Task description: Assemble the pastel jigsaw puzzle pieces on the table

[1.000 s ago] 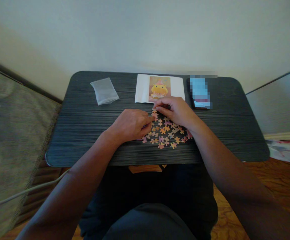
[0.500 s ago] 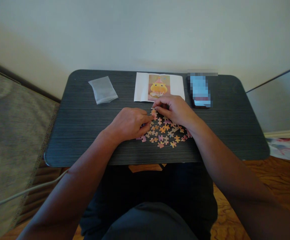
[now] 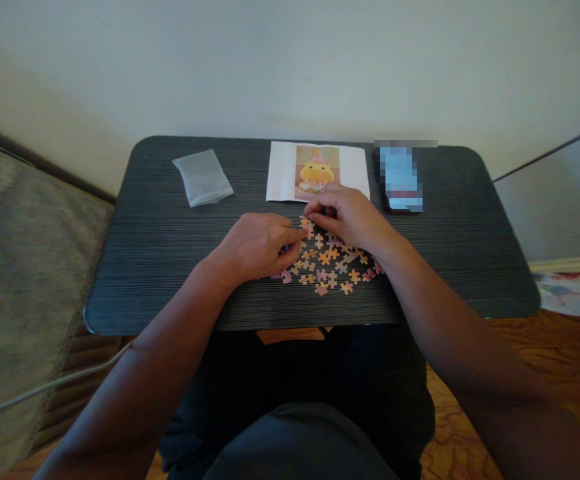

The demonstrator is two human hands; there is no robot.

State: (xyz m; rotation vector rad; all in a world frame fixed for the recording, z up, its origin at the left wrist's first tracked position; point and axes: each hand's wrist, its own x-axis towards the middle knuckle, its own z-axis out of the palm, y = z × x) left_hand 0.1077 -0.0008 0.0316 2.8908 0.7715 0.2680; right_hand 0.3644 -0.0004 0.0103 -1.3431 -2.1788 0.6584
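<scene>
Several small orange and pink puzzle pieces (image 3: pixel 333 267) lie scattered on the dark table (image 3: pixel 160 260). My left hand (image 3: pixel 257 243) rests on the pieces' left side, fingers curled, with thumb and forefinger pinched on a piece at the pile's top. My right hand (image 3: pixel 350 217) meets it there from the right, its fingertips pinched on the same small piece or one beside it. Just beyond my hands lies a white reference picture (image 3: pixel 317 171) showing a yellow duck.
A clear plastic bag (image 3: pixel 201 177) lies at the table's back left. A phone (image 3: pixel 401 179) sits at the back right beside the picture. A grey couch (image 3: pixel 25 267) stands to the left, with a cable (image 3: pixel 45 387) running below. The floor is wood.
Both hands stay together at the top of the pile with only slight finger shifts. The view has tilted a little.
</scene>
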